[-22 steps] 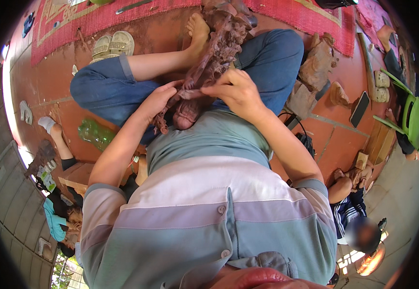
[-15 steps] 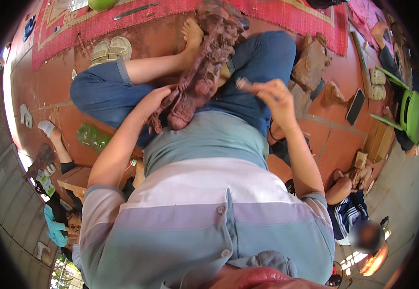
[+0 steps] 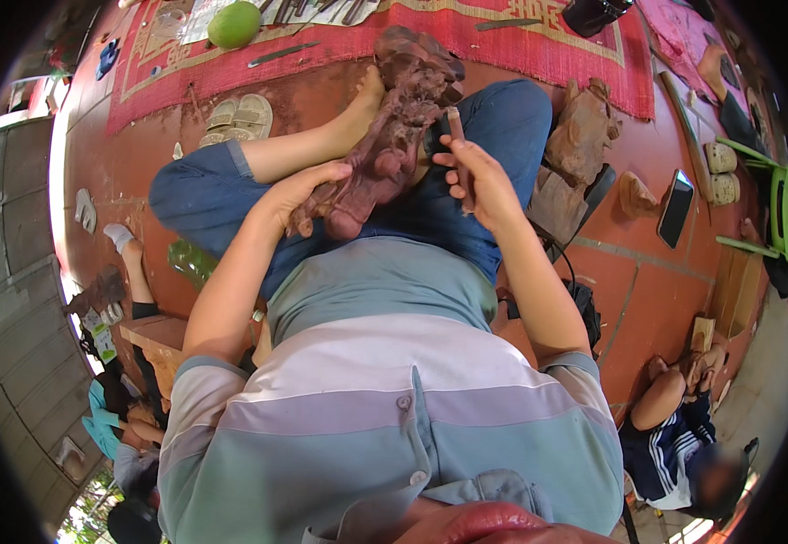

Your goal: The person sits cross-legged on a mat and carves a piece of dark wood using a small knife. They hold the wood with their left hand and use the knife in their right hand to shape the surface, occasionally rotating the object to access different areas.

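A long reddish-brown wood carving [image 3: 389, 136] lies tilted across my lap, its rounded lower end against my belly. Its surface is knobbly, with smooth rounded shapes near me and rough, branching forms farther off. My left hand [image 3: 308, 190] grips the lower left side of the carving. To its right, my right hand [image 3: 480, 186] is closed round a short brown stick-like tool [image 3: 455, 127] with a pale tip. The tool points away from me beside the carving; I cannot make out its exact kind. A gap shows between the tool and the carving.
Beyond my feet, a red patterned mat [image 3: 339, 45] holds a green round fruit [image 3: 233, 24] and several thin tools. Sandals [image 3: 238, 120] lie ahead left. Wood chunks [image 3: 580, 131], a phone [image 3: 676, 209] and a green chair [image 3: 782, 208] are at right. Other people sit on both sides.
My right hand has moved left and closer to the carving, with the tool now pointing away from me. My left hand still grips the carving. The view has shifted slightly.
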Demonstrator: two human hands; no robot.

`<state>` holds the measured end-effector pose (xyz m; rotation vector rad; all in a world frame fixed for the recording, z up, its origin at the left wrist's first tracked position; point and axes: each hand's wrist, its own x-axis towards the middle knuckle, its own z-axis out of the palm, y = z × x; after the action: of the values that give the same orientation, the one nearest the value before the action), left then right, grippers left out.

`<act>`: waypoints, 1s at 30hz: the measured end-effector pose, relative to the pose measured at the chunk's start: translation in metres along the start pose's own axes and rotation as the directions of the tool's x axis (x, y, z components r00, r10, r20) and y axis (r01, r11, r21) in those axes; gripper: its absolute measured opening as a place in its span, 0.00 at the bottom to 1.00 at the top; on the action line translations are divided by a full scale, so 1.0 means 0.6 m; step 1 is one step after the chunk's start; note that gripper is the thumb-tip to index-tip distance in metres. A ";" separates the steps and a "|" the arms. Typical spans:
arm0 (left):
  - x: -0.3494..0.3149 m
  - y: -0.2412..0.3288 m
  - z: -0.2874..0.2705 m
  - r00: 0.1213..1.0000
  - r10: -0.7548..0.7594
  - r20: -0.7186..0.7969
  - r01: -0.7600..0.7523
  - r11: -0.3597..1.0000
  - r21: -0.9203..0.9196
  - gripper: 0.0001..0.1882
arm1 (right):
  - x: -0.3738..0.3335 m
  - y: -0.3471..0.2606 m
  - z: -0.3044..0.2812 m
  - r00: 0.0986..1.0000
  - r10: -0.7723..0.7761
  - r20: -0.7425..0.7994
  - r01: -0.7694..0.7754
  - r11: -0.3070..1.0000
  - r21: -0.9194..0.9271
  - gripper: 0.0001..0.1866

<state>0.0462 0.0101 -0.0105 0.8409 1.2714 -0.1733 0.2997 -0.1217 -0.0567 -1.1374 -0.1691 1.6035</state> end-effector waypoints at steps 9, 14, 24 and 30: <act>0.015 0.015 0.078 0.981 0.048 0.188 0.025 0.928 -0.371 0.26 | 0.012 0.024 0.045 0.994 -0.113 0.005 0.112 0.991 0.067 0.26; 0.054 -0.002 0.110 0.902 0.118 0.415 0.026 0.946 -0.325 0.22 | 0.022 0.043 0.041 0.995 -0.052 -0.085 0.068 0.978 0.197 0.34; -0.002 -0.018 0.142 0.901 0.403 0.162 -0.248 0.784 -0.569 0.16 | 0.015 0.034 0.072 0.987 -0.146 0.061 0.120 0.944 0.308 0.22; 0.027 -0.027 0.055 0.922 0.368 0.117 -0.220 0.750 -0.624 0.14 | 0.096 0.042 0.136 0.988 -0.095 0.123 0.063 0.970 0.236 0.18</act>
<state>0.0677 -0.0168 -0.0306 0.4333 0.8660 0.3739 0.2270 -0.0490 -0.0621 -0.8343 -0.1099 1.5829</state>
